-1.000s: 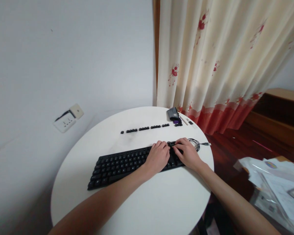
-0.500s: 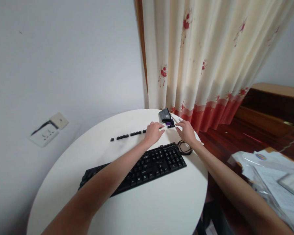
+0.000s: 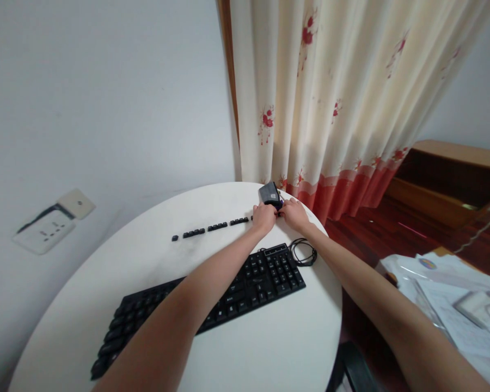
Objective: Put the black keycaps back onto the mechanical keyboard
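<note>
At the far right of the round white table, my left hand [image 3: 264, 217] and my right hand [image 3: 294, 214] have come together, fingers closed from both sides on a few small black keycaps [image 3: 279, 214]. My fingers hide most of these keycaps. Leftward from there runs a line of black keycaps [image 3: 217, 226] in short groups, with a single keycap [image 3: 175, 238] at its left end. A black keyboard [image 3: 265, 283] lies nearer to me, partly beneath my left forearm. Just behind my hands stands a dark grey pouch-like object [image 3: 269, 193].
A coiled black cable [image 3: 304, 252] lies by the keyboard's right end. The white table [image 3: 245, 348] meets the wall at left and a flowered curtain [image 3: 294, 109] behind. To the right are papers and plastic [image 3: 445, 305] and a wooden cabinet [image 3: 453, 179]. Wall sockets [image 3: 49, 228] are at left.
My hands have closed in on the keycaps that lay between them and now touch them. The view has shifted slightly to the right. The keyboard and the keycap row stay put.
</note>
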Action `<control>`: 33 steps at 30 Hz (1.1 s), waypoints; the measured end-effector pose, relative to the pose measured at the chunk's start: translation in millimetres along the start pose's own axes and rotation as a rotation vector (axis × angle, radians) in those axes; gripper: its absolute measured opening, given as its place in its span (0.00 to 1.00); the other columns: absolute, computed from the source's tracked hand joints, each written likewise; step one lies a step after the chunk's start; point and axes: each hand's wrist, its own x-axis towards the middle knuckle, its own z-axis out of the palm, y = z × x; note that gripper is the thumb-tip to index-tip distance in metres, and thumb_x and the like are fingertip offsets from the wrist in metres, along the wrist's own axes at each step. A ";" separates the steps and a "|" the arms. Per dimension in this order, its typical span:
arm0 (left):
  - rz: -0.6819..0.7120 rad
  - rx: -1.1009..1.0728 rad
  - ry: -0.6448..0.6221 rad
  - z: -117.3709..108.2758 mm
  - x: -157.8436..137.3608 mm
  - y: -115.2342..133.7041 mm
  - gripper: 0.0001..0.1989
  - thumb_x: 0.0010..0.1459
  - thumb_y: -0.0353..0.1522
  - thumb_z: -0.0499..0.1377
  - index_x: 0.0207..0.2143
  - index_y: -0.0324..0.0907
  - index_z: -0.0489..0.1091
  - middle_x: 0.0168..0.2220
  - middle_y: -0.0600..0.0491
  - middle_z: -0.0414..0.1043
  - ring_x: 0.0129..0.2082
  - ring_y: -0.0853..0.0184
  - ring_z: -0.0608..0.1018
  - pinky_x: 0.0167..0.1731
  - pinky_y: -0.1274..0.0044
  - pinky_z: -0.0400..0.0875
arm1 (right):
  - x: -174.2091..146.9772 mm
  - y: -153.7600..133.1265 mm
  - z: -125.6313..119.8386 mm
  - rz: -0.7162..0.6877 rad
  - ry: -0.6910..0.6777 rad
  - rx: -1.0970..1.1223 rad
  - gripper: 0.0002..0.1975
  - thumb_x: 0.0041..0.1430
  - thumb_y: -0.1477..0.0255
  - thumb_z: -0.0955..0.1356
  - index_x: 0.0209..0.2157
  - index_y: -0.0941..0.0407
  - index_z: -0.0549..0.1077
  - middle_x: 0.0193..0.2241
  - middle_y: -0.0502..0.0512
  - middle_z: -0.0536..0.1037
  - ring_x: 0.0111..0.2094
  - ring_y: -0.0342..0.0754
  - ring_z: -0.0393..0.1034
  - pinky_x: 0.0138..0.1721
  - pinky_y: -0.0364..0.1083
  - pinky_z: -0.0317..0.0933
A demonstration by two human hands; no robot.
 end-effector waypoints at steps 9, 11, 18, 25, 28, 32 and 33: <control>-0.010 -0.044 -0.022 -19.2 -47.7 -7.1 0.08 0.58 0.33 0.61 0.33 0.48 0.81 0.37 0.49 0.80 0.47 0.56 0.75 0.53 0.63 0.59 | -11.9 -11.4 -2.2 -0.139 -0.047 0.108 0.06 0.58 0.74 0.70 0.35 0.56 0.81 0.38 0.60 0.79 0.45 0.54 0.68 0.46 0.48 0.58; -0.024 -0.076 -0.010 -24.9 -60.2 -9.9 0.06 0.57 0.35 0.62 0.32 0.48 0.81 0.36 0.50 0.81 0.45 0.56 0.76 0.52 0.64 0.61 | -14.3 -15.3 0.6 -0.158 -0.062 0.145 0.05 0.57 0.73 0.71 0.35 0.57 0.80 0.36 0.58 0.79 0.41 0.51 0.71 0.43 0.46 0.59; -0.067 -0.211 0.028 -38.9 -102.2 -7.7 0.07 0.56 0.39 0.64 0.34 0.49 0.81 0.36 0.55 0.82 0.39 0.63 0.80 0.44 0.75 0.69 | -27.0 -29.6 -6.6 -0.196 -0.012 0.258 0.06 0.58 0.75 0.69 0.36 0.59 0.80 0.33 0.57 0.81 0.36 0.49 0.72 0.40 0.44 0.61; -0.041 -0.370 0.020 -37.0 -139.4 11.1 0.06 0.55 0.38 0.65 0.33 0.49 0.82 0.33 0.55 0.82 0.37 0.62 0.80 0.44 0.72 0.70 | -78.6 -31.7 -29.2 -0.139 0.051 0.664 0.07 0.59 0.71 0.69 0.37 0.58 0.79 0.34 0.56 0.81 0.33 0.47 0.73 0.37 0.45 0.65; -0.033 -0.351 0.030 -38.2 -146.9 14.9 0.05 0.55 0.36 0.65 0.33 0.50 0.82 0.33 0.55 0.82 0.37 0.61 0.80 0.45 0.70 0.69 | -99.5 -33.9 -38.8 -0.190 -0.001 0.704 0.07 0.60 0.72 0.69 0.37 0.57 0.80 0.34 0.56 0.81 0.35 0.48 0.73 0.39 0.47 0.66; 0.000 -0.303 0.075 -39.6 -151.9 15.7 0.05 0.56 0.35 0.64 0.33 0.52 0.82 0.34 0.56 0.81 0.40 0.59 0.77 0.47 0.68 0.66 | -111.1 -36.7 -43.2 -0.245 -0.032 0.700 0.07 0.61 0.72 0.68 0.38 0.56 0.80 0.35 0.57 0.81 0.37 0.49 0.74 0.42 0.48 0.67; 0.009 -0.293 0.078 -39.5 -152.8 15.6 0.05 0.57 0.35 0.64 0.33 0.52 0.81 0.34 0.56 0.81 0.41 0.59 0.77 0.47 0.67 0.65 | -111.8 -37.1 -42.5 -0.258 -0.030 0.696 0.07 0.61 0.72 0.68 0.38 0.56 0.80 0.35 0.58 0.81 0.37 0.50 0.74 0.42 0.48 0.67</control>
